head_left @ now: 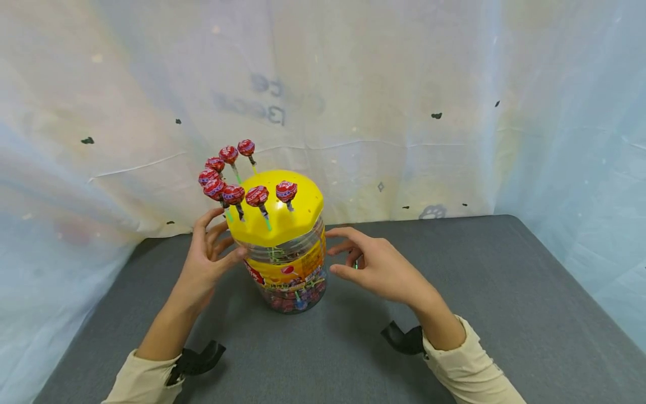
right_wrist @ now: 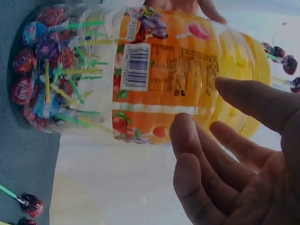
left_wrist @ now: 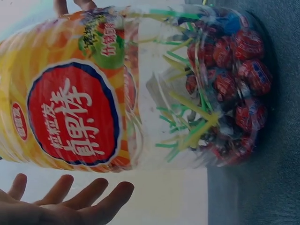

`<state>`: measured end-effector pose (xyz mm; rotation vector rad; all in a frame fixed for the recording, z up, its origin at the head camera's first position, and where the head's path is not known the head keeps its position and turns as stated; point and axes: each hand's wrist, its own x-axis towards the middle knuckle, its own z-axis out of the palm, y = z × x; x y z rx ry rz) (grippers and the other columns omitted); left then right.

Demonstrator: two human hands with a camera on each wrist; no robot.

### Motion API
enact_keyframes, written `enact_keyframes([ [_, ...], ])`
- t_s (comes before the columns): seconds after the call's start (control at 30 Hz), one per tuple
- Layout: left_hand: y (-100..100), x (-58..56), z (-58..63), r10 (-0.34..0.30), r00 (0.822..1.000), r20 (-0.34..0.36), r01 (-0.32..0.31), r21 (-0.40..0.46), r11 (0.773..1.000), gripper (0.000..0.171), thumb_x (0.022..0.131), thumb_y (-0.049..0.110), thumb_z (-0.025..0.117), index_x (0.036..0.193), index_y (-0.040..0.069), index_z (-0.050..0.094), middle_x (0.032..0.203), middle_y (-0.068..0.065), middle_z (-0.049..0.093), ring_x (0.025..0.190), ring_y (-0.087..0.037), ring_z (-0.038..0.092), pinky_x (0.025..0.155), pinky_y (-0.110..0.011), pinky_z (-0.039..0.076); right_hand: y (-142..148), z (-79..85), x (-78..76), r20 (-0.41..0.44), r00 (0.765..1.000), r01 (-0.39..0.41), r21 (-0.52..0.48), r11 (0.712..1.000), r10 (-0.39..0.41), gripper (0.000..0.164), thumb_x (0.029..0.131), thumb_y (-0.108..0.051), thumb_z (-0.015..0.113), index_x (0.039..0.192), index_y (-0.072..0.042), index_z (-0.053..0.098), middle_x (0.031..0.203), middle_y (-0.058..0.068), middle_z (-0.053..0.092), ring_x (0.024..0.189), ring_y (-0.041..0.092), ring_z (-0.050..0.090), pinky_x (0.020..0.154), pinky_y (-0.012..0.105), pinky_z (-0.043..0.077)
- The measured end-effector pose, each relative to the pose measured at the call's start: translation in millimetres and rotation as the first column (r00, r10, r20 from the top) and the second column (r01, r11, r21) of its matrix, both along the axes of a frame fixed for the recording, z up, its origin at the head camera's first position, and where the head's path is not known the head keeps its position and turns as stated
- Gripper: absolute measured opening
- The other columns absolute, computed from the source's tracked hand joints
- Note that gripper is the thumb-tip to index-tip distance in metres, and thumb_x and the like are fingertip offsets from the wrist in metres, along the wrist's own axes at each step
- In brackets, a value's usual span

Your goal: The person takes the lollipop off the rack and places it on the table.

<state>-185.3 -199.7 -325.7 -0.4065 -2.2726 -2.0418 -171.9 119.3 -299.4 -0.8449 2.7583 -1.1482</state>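
Note:
A clear plastic candy jar [head_left: 287, 274] with an orange-yellow label stands upright on the table. Wrapped lollipops [left_wrist: 253, 77] with green and yellow sticks fill its lower part. Its yellow lid [head_left: 307, 210] carries several red-wrapped lollipops [head_left: 257, 196] standing by their sticks along the left and near rim. My left hand [head_left: 204, 264] is at the jar's left side, fingers spread and loosely bent; contact is unclear. At the right side is my right hand [head_left: 381, 268], its relaxed fingers by the label and holding nothing; whether the fingertips touch is hard to tell.
Loose lollipops [right_wrist: 32, 205] lie on the dark grey table [head_left: 484, 292] to the right of the jar, mostly hidden behind my right hand in the head view. A pale sheet [head_left: 353, 101] hangs behind the table. Black straps [head_left: 199, 359] hang at both wrists.

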Motion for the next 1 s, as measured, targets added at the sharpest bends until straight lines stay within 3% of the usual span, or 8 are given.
enact_keyframes([
  [0.2, -2.9, -3.5, -3.5, -0.027, 0.998, 0.05, 0.029, -0.045, 0.999, 0.078, 0.099, 0.018, 0.061, 0.158, 0.029, 0.01, 0.162, -0.013, 0.023, 0.134, -0.027, 0.039, 0.094, -0.018, 0.048, -4.8, -0.5, 2.9, 0.047, 0.999, 0.003, 0.001, 1.0, -0.003, 0.064, 0.094, -0.029, 0.07, 0.151, -0.027, 0.04, 0.133, -0.006, 0.065, 0.091, 0.004, 0.066, 0.076, 0.025, 0.056],
  [0.7, -1.6, -1.8, -2.6, -0.021, 0.999, 0.043, 0.023, -0.063, 0.998, 0.081, 0.097, 0.014, 0.064, 0.158, 0.027, 0.012, 0.16, -0.012, 0.026, 0.136, -0.03, 0.035, 0.091, -0.017, 0.049, -9.7, -0.9, 5.5, 0.042, 0.999, 0.022, 0.004, 1.0, -0.022, 0.065, 0.094, -0.029, 0.07, 0.152, -0.027, 0.039, 0.134, -0.007, 0.064, 0.093, 0.003, 0.067, 0.077, 0.024, 0.056],
  [0.83, -4.7, -4.9, -0.7, -0.053, 0.998, 0.04, 0.056, -0.075, 0.996, 0.079, 0.097, 0.014, 0.065, 0.156, 0.028, 0.015, 0.157, -0.011, 0.027, 0.135, -0.03, 0.035, 0.091, -0.018, 0.05, -15.3, -1.6, 9.6, 0.046, 0.997, 0.063, -0.006, 0.998, -0.062, 0.064, 0.094, -0.029, 0.07, 0.151, -0.027, 0.039, 0.134, -0.007, 0.064, 0.094, 0.004, 0.067, 0.079, 0.024, 0.056],
  [0.9, -5.9, -5.7, 0.5, -0.063, 0.997, 0.044, 0.066, -0.09, 0.994, 0.079, 0.097, 0.014, 0.065, 0.155, 0.028, 0.014, 0.157, -0.01, 0.026, 0.137, -0.032, 0.035, 0.094, -0.024, 0.05, -18.3, -2.3, 11.7, 0.048, 0.995, 0.085, -0.011, 0.996, -0.084, 0.064, 0.094, -0.029, 0.07, 0.151, -0.028, 0.039, 0.134, -0.007, 0.064, 0.094, 0.004, 0.067, 0.08, 0.024, 0.057],
  [1.0, -7.5, -6.6, 3.2, -0.071, 0.995, 0.065, 0.078, -0.115, 0.99, 0.081, 0.096, 0.016, 0.066, 0.155, 0.027, 0.011, 0.158, -0.011, 0.024, 0.141, -0.035, 0.031, 0.103, -0.044, 0.048, -23.1, -3.7, 14.8, 0.05, 0.991, 0.125, -0.022, 0.992, -0.123, 0.064, 0.094, -0.028, 0.07, 0.151, -0.03, 0.039, 0.134, -0.006, 0.064, 0.094, 0.004, 0.067, 0.081, 0.024, 0.057],
])
